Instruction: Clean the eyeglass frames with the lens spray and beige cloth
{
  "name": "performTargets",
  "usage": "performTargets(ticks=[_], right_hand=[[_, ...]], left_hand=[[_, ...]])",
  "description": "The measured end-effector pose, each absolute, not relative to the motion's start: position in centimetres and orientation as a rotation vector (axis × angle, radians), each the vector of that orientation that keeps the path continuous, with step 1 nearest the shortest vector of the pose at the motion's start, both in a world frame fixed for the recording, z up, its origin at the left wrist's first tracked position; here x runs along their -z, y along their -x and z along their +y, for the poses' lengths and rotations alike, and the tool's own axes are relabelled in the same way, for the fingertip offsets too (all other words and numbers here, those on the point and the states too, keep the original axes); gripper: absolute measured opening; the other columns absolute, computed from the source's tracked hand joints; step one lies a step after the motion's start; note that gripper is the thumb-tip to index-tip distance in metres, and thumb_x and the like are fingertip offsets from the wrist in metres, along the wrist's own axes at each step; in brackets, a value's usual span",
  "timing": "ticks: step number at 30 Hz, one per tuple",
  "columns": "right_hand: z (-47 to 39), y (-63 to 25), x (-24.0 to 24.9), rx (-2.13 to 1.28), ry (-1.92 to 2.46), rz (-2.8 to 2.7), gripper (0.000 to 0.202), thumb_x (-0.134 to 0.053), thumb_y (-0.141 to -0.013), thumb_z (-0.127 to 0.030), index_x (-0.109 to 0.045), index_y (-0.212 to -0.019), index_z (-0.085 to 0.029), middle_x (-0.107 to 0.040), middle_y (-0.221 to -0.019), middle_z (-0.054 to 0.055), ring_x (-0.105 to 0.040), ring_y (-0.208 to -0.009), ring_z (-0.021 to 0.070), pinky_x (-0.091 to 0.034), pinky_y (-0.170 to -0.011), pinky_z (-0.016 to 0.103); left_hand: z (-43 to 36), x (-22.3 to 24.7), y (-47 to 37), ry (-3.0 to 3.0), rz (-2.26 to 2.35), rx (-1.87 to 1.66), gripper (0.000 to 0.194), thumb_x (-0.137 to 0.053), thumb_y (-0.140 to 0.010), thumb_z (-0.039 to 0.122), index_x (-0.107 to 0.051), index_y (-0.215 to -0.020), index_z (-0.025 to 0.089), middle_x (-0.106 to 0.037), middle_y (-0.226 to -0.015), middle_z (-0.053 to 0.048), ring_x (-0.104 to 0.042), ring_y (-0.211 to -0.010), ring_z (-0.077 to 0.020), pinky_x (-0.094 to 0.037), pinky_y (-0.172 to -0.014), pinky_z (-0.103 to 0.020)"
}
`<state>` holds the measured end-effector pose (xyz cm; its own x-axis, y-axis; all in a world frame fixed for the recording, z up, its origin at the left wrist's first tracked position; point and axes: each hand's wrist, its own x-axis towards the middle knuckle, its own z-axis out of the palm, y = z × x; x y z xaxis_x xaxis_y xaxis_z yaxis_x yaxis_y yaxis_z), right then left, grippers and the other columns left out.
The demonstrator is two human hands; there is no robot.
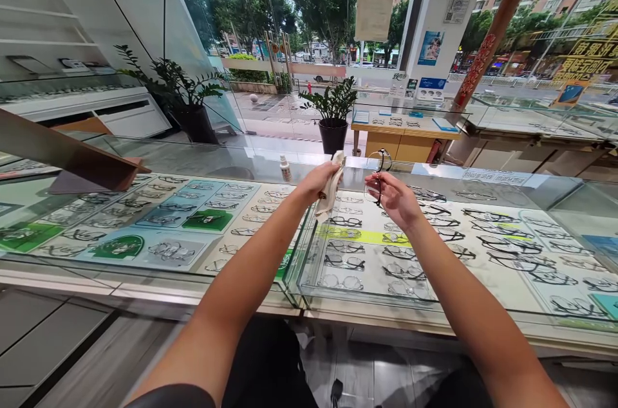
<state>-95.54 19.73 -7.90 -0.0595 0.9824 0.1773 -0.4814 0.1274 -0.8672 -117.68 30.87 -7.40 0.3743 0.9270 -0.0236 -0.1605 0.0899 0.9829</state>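
Note:
A light beige cloth (331, 194) hangs from my left hand (317, 180), whose fingers are closed around it. In my right hand (396, 201) is a pair of eyeglasses (380, 166), pinched between the fingers and turned upright, one round lens above the hand. The cloth and the eyeglasses are apart, both held over the glass counter. A small white bottle (285, 168) with a printed label stands on the glass to the left of my left hand.
Below my hands, a glass display case (309, 266) holds rows of eyeglasses. A brown slanted panel (72, 150) rises at the left. Beyond the counter are a potted plant (333, 118), another plant (193, 105) and a wooden display table (405, 134) by the glass front.

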Motion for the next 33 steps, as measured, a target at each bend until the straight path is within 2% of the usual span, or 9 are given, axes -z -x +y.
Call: performTargets(ticks=[5, 10, 16, 22, 28, 33], right_hand=[[19.5, 95.8, 7.7, -1.344, 0.672, -1.006, 0.024, -0.083, -0.085, -0.050, -0.078, -0.095, -0.028, -0.082, -0.112, 0.004, -0.071, -0.116, 0.0243, -0.052, -0.109, 0.040], [19.2, 96.1, 7.4, -1.325, 0.644, -1.061, 0.025, -0.085, -0.084, -0.050, -0.077, -0.096, -0.030, -0.083, -0.112, 0.003, -0.072, -0.124, 0.0268, -0.049, -0.119, 0.045], [18.8, 96.2, 7.0, -1.309, 0.645, -1.073, 0.026, -0.086, -0.082, -0.051, -0.077, -0.095, -0.029, -0.082, -0.112, 0.003, -0.071, -0.126, 0.0268, -0.046, -0.123, 0.044], [18.8, 96.4, 7.2, -1.339, 0.605, -1.113, 0.028, -0.087, -0.082, -0.050, -0.076, -0.096, -0.029, -0.081, -0.114, 0.004, -0.072, -0.124, 0.0262, -0.046, -0.122, 0.045], [18.9, 96.4, 7.5, -1.344, 0.605, -1.183, 0.027, -0.085, -0.084, -0.050, -0.077, -0.098, -0.028, -0.082, -0.110, 0.005, -0.072, -0.117, 0.0267, -0.050, -0.116, 0.046], [18.7, 96.6, 7.7, -1.385, 0.627, -1.265, 0.030, -0.084, -0.086, -0.051, -0.078, -0.101, -0.026, -0.082, -0.114, 0.007, -0.073, -0.115, 0.0264, -0.053, -0.110, 0.045]], left_hand=[[29.3, 7.9, 115.8, -1.188, 0.760, -0.927, 0.032, -0.083, -0.085, 0.043, -0.076, -0.098, 0.015, -0.075, -0.083, -0.006, -0.066, -0.073, -0.0168, -0.051, -0.065, -0.026], [28.8, 8.2, 115.4, -1.215, 0.731, -0.878, 0.046, -0.090, -0.077, 0.054, -0.080, -0.100, 0.016, -0.074, -0.084, -0.005, -0.061, -0.069, -0.0151, -0.049, -0.065, -0.027], [29.2, 9.2, 115.3, -1.454, 0.936, -1.128, 0.041, -0.083, -0.081, 0.055, -0.067, -0.079, 0.018, -0.063, -0.072, 0.001, -0.052, -0.066, -0.0132, -0.038, -0.062, -0.026], [29.1, 9.3, 114.9, -1.528, 0.990, -1.268, 0.036, -0.083, -0.082, 0.049, -0.061, -0.081, 0.020, -0.060, -0.071, 0.002, -0.050, -0.066, -0.0126, -0.036, -0.062, -0.026], [28.2, 8.2, 114.6, -1.294, 0.918, -1.105, 0.041, -0.085, -0.078, 0.050, -0.056, -0.082, 0.021, -0.053, -0.068, 0.005, -0.043, -0.057, -0.0099, -0.030, -0.054, -0.025], [28.2, 8.0, 114.7, -1.169, 0.965, -1.078, 0.042, -0.087, -0.076, 0.046, -0.054, -0.081, 0.021, -0.048, -0.064, 0.006, -0.042, -0.055, -0.0095, -0.036, -0.055, -0.025]])
